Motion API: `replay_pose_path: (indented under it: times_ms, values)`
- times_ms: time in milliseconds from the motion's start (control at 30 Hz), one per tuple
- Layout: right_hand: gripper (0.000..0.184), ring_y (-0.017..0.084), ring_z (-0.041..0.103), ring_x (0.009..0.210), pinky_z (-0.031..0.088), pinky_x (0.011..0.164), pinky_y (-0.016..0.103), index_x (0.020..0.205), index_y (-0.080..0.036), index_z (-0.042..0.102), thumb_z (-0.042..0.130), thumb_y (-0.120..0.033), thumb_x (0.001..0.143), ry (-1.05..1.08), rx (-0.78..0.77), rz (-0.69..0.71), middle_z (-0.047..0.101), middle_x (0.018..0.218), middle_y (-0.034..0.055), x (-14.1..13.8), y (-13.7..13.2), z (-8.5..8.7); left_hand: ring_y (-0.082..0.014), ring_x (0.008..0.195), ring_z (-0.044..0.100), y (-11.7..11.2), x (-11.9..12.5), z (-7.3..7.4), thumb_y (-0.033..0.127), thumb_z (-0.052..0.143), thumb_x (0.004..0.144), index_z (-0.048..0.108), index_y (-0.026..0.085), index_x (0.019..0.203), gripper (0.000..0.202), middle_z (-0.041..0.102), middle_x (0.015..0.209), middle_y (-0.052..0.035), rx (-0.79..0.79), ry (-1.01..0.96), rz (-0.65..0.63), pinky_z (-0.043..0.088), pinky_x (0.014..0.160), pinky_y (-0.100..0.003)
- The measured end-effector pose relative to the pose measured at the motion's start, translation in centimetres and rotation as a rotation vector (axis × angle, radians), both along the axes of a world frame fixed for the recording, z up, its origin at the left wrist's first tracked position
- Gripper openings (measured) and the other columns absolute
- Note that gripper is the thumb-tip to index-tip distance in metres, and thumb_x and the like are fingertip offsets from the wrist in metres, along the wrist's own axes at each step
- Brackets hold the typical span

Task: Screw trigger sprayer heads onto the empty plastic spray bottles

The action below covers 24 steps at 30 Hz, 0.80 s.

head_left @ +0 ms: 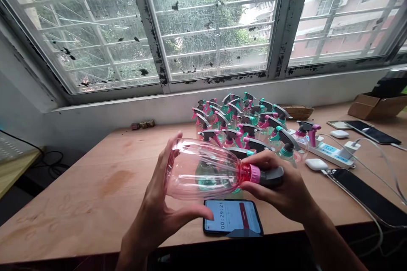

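Observation:
A clear pink spray bottle [203, 169] lies sideways in the air above the table, its base to the left and its pink collar and dark grey spray head to the right. My right hand [282, 184] is closed around the collar and head. At the base, my left hand [162, 203] cups the bottle, fingers along its end and thumb stretched out below. Beyond it stand several pink and green spray bottles [235, 112], grouped upright near the window. A phone [233, 217] showing a running timer lies under the held bottle.
On the wooden table [79, 203], a power strip [330, 152] with cables sits at right, near a white earbud case [316, 164] and a dark phone [365, 194]. A cardboard box [375, 106] stands at the back right. Small blocks [143, 124] lie by the windowsill.

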State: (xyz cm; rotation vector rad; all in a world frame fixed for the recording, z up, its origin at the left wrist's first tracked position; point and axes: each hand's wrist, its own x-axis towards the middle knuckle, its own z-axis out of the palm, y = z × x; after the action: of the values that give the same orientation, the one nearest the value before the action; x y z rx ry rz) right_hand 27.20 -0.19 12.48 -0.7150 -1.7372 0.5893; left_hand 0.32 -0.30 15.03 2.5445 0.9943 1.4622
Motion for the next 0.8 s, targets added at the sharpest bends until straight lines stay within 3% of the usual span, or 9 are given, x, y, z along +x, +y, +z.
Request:
replay_pose_path:
  times_ms: [67,233,333,433,500,633,700,800]
  values:
    - [0.027,0.014,0.062,0.062,0.046,0.054,0.022,0.105,-0.028,0.065,0.083,-0.030,0.085,0.027,-0.032,0.006,0.069,0.080,-0.0025,0.0,0.0,0.0,-0.0355,0.150,0.037,0.0,-0.1,-0.1,0.049,0.085,0.073,0.022,0.023,0.161,0.111,0.034,0.165,-0.0162,-0.029,-0.061,-0.042,0.034,0.125,-0.051]
    - [0.021,0.010,0.055,0.053,0.041,0.046,0.018,0.101,-0.027,0.067,0.081,-0.034,0.087,0.125,-0.140,0.093,0.062,0.073,-0.0048,0.2,-0.3,0.1,-0.0270,0.151,0.037,0.4,-0.3,-0.7,0.026,0.072,0.092,0.014,0.034,0.161,0.091,0.031,0.167,-0.0098,0.028,-0.085,-0.170,0.040,0.122,-0.047]
    - [0.023,0.011,0.055,0.057,0.042,0.049,0.020,0.102,-0.027,0.069,0.083,-0.031,0.085,0.095,-0.095,0.028,0.063,0.075,-0.0036,0.2,-0.3,0.2,-0.0316,0.153,0.033,0.4,-0.2,-0.7,0.046,0.081,0.079,0.008,0.029,0.162,0.112,0.029,0.167,-0.0138,0.027,-0.080,-0.148,0.039,0.123,-0.048]
    - [0.024,0.012,0.057,0.058,0.044,0.050,0.020,0.101,-0.026,0.070,0.085,-0.029,0.083,0.091,-0.082,0.016,0.065,0.075,-0.0025,0.2,-0.4,0.3,-0.0395,0.152,0.030,0.4,-0.1,-0.8,0.063,0.083,0.063,0.019,0.023,0.161,0.125,0.025,0.167,-0.0180,-0.014,-0.066,-0.097,0.035,0.124,-0.053]
    - [0.024,0.012,0.059,0.055,0.047,0.047,0.019,0.100,-0.025,0.070,0.085,-0.033,0.083,0.154,-0.156,0.081,0.065,0.073,-0.0023,0.3,-0.5,0.4,-0.0388,0.149,0.038,0.6,-0.1,-1.1,0.055,0.085,0.070,0.019,0.025,0.161,0.116,0.023,0.168,-0.0177,-0.030,-0.080,-0.119,0.038,0.122,-0.055]
    - [0.028,0.012,0.062,0.047,0.052,0.042,0.019,0.097,-0.022,0.070,0.085,-0.040,0.082,0.273,-0.350,0.164,0.065,0.068,-0.0026,0.4,-0.8,0.4,-0.0321,0.147,0.043,1.1,-0.1,-1.7,0.025,0.078,0.087,0.003,0.038,0.161,0.106,0.022,0.169,-0.0119,0.012,-0.096,-0.231,0.045,0.118,-0.053]
    - [0.026,0.011,0.060,0.047,0.050,0.042,0.018,0.097,-0.022,0.071,0.085,-0.037,0.082,0.248,-0.310,0.113,0.066,0.068,-0.0029,0.4,-0.8,0.4,-0.0343,0.149,0.040,1.1,-0.1,-1.6,0.024,0.080,0.085,-0.001,0.036,0.161,0.111,0.021,0.169,-0.0137,0.022,-0.053,-0.191,0.040,0.120,-0.057]
    - [0.025,0.013,0.060,0.057,0.048,0.050,0.020,0.099,-0.023,0.071,0.086,-0.029,0.080,0.158,-0.145,-0.021,0.067,0.073,-0.0017,0.4,-0.5,0.3,-0.0416,0.150,0.035,0.7,0.0,-1.2,0.046,0.086,0.073,0.013,0.025,0.162,0.117,0.022,0.168,-0.0197,-0.009,-0.001,-0.080,0.033,0.123,-0.060]
